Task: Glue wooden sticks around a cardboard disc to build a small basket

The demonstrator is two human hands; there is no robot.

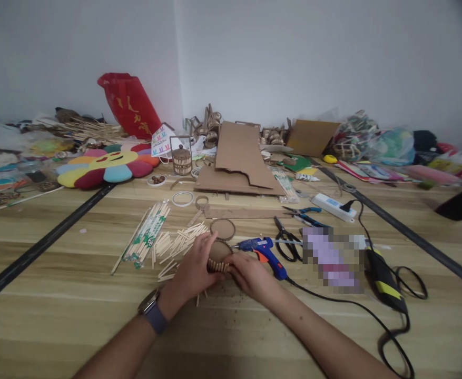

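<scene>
Between my two hands is a small round basket [218, 266] made of short sticks set side by side on a cardboard ring. My left hand [195, 266] curls round its left side, thumb at the front. My right hand [248, 269] pinches its right edge, fingertips partly hidden. Just behind it lies a separate cardboard ring [223, 229]. Cut wooden sticks [185, 241] are heaped left of the basket. A blue glue gun [263, 252] lies beside my right hand, its nozzle pointing toward the basket.
Black scissors [288, 245], blue-handled pliers [304, 210] and a power strip [333, 207] lie to the right, with a black-and-yellow tool [385, 279] and its cord. Packed chopsticks [147, 234] lie left. Cardboard sheets [238, 152] and a finished lidded basket [182, 160] stand behind.
</scene>
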